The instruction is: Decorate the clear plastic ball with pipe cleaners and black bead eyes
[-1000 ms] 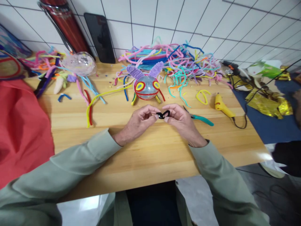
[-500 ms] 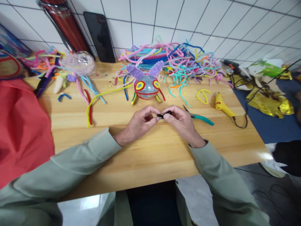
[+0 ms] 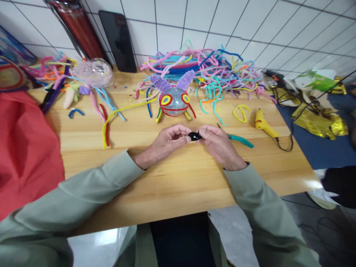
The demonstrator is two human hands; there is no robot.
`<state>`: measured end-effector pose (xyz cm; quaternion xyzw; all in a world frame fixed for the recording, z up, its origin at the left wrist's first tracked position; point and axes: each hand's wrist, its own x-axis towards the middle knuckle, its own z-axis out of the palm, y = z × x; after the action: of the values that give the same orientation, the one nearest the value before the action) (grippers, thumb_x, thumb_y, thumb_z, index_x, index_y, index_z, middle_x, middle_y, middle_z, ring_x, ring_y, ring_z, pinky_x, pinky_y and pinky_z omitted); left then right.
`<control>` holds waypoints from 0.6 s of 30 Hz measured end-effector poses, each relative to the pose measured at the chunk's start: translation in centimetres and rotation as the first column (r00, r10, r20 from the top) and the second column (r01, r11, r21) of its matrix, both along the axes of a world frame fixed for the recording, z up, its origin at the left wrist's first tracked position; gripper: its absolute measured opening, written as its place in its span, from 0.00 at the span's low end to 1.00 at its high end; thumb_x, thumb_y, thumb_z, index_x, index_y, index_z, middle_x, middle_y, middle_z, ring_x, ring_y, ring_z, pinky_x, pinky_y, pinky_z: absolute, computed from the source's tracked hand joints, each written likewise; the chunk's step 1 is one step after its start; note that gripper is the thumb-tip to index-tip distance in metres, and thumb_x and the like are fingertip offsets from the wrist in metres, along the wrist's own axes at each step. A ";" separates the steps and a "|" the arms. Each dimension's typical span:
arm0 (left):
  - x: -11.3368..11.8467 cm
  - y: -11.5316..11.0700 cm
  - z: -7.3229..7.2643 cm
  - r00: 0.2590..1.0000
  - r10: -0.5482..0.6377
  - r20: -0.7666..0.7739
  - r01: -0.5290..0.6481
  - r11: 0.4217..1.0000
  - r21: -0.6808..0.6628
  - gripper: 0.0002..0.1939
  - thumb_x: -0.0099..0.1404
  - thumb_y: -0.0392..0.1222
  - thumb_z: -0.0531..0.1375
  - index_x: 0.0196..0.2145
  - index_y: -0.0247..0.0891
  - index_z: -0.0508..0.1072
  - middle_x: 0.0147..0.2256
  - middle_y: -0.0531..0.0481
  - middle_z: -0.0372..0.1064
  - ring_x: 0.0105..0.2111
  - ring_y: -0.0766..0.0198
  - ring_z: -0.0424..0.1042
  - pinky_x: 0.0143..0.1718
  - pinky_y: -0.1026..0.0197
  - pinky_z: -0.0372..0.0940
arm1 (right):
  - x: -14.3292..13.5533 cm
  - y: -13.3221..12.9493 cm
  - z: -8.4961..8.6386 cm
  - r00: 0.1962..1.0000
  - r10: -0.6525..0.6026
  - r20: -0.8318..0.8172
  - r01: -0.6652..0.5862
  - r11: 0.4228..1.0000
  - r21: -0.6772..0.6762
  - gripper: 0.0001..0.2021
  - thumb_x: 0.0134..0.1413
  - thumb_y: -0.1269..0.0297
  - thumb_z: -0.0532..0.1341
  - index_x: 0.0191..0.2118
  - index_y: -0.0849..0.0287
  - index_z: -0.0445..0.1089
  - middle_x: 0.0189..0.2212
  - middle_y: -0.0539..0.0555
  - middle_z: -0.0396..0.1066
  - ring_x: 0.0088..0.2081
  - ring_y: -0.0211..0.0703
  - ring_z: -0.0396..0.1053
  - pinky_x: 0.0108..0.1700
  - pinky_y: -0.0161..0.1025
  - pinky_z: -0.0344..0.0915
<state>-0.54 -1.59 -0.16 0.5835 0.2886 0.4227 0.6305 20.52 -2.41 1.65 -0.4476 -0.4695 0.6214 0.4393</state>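
A small black piece (image 3: 195, 136) is pinched between my two hands above the wooden table (image 3: 167, 178). My left hand (image 3: 171, 141) grips its left end with thumb and fingertips. On its right end, the thumb and fingers of my right hand (image 3: 218, 142) are closed. Just beyond my hands sits a clear ball figure (image 3: 174, 102) with purple ears, yellow-and-red eyes and a red mouth line. Teal-handled pliers (image 3: 241, 140) lie beside my right hand, partly hidden behind it.
Piled pipe cleaners (image 3: 200, 66) lie along the tiled wall. A yellow glue gun (image 3: 265, 124) rests at the right, its cord trailing. Red cloth (image 3: 27, 152) covers the left side. A phone (image 3: 118, 40) and a red flask (image 3: 80, 33) stand at the back left.
The black piece has turned and shows a wider, shiny face between my fingertips. The fingers of my right hand have shifted slightly on it.
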 end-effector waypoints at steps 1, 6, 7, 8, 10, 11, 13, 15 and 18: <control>0.0 0.0 0.0 1.000 -0.005 0.003 0.005 1.000 -0.012 0.16 0.67 0.52 0.72 0.41 0.37 0.78 0.34 0.52 0.76 0.30 0.68 0.69 0.35 0.63 0.66 | -0.1 0.0 0.0 1.000 0.010 -0.008 -0.010 1.000 -0.022 0.20 0.49 0.46 0.78 0.29 0.55 0.75 0.29 0.49 0.71 0.31 0.39 0.67 0.37 0.39 0.66; -0.1 0.1 -0.3 1.000 -0.008 0.022 0.008 1.000 -0.010 0.15 0.65 0.51 0.73 0.39 0.38 0.76 0.33 0.53 0.75 0.30 0.68 0.68 0.35 0.63 0.64 | -0.2 -0.2 -0.1 1.000 0.028 -0.003 -0.028 0.996 -0.083 0.20 0.49 0.46 0.78 0.30 0.55 0.75 0.30 0.49 0.73 0.32 0.39 0.68 0.37 0.38 0.68; -0.1 0.1 -0.4 1.000 -0.012 0.021 0.012 1.000 0.001 0.15 0.65 0.51 0.73 0.39 0.38 0.76 0.33 0.53 0.75 0.30 0.68 0.68 0.35 0.63 0.64 | -0.2 -0.2 -0.1 0.999 0.033 0.002 -0.032 0.996 -0.082 0.19 0.49 0.47 0.78 0.30 0.55 0.75 0.30 0.49 0.73 0.32 0.39 0.68 0.37 0.38 0.67; 0.0 0.1 -0.5 1.000 -0.017 0.017 0.016 1.000 0.013 0.15 0.65 0.51 0.73 0.39 0.38 0.76 0.34 0.53 0.75 0.31 0.68 0.68 0.35 0.63 0.64 | -0.2 -0.2 -0.2 0.999 0.037 0.008 -0.036 0.996 -0.077 0.19 0.50 0.47 0.78 0.31 0.55 0.75 0.30 0.49 0.74 0.33 0.39 0.69 0.37 0.38 0.67; 0.0 0.1 -0.7 1.000 -0.028 0.004 0.028 0.999 0.034 0.16 0.65 0.52 0.73 0.39 0.39 0.76 0.33 0.53 0.75 0.31 0.67 0.68 0.36 0.63 0.64 | -0.1 -0.1 -0.4 0.999 0.048 0.021 -0.047 0.997 -0.060 0.18 0.51 0.47 0.77 0.32 0.55 0.76 0.31 0.49 0.75 0.33 0.39 0.69 0.37 0.38 0.67; 0.0 0.1 -0.8 0.999 -0.032 -0.003 0.032 0.999 0.040 0.16 0.66 0.52 0.72 0.39 0.39 0.75 0.33 0.53 0.74 0.31 0.67 0.68 0.36 0.63 0.64 | -0.1 -0.1 -0.5 0.998 0.054 0.025 -0.052 0.997 -0.049 0.18 0.51 0.47 0.77 0.33 0.55 0.76 0.31 0.49 0.75 0.33 0.39 0.69 0.36 0.38 0.67; 0.1 0.1 -0.9 0.999 -0.040 -0.016 0.040 0.998 0.039 0.17 0.66 0.54 0.72 0.38 0.38 0.75 0.33 0.53 0.74 0.31 0.67 0.68 0.36 0.63 0.64 | -0.1 0.0 -0.6 0.997 0.066 0.033 -0.064 0.997 -0.032 0.18 0.52 0.47 0.76 0.33 0.55 0.76 0.31 0.49 0.75 0.32 0.39 0.69 0.37 0.38 0.67; 0.0 0.0 -0.9 0.998 -0.050 -0.028 0.051 0.998 0.029 0.17 0.67 0.54 0.72 0.39 0.38 0.76 0.34 0.52 0.75 0.32 0.67 0.69 0.36 0.63 0.64 | -0.1 0.0 -0.8 0.996 0.075 0.044 -0.074 0.997 -0.023 0.17 0.53 0.47 0.75 0.33 0.55 0.76 0.31 0.49 0.75 0.32 0.39 0.69 0.37 0.38 0.67; -0.1 -0.1 -0.7 0.998 -0.062 -0.032 0.062 0.998 0.009 0.17 0.66 0.54 0.71 0.39 0.37 0.77 0.34 0.51 0.75 0.33 0.67 0.69 0.36 0.63 0.63 | -0.1 0.0 -1.0 0.996 0.053 0.072 -0.055 0.998 0.015 0.16 0.55 0.48 0.74 0.37 0.54 0.78 0.34 0.49 0.76 0.35 0.40 0.70 0.37 0.38 0.66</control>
<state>-0.61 -1.70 -0.88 0.6022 0.2781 0.3950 0.6356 20.46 -2.41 0.65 -0.4531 -0.5021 0.6127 0.4089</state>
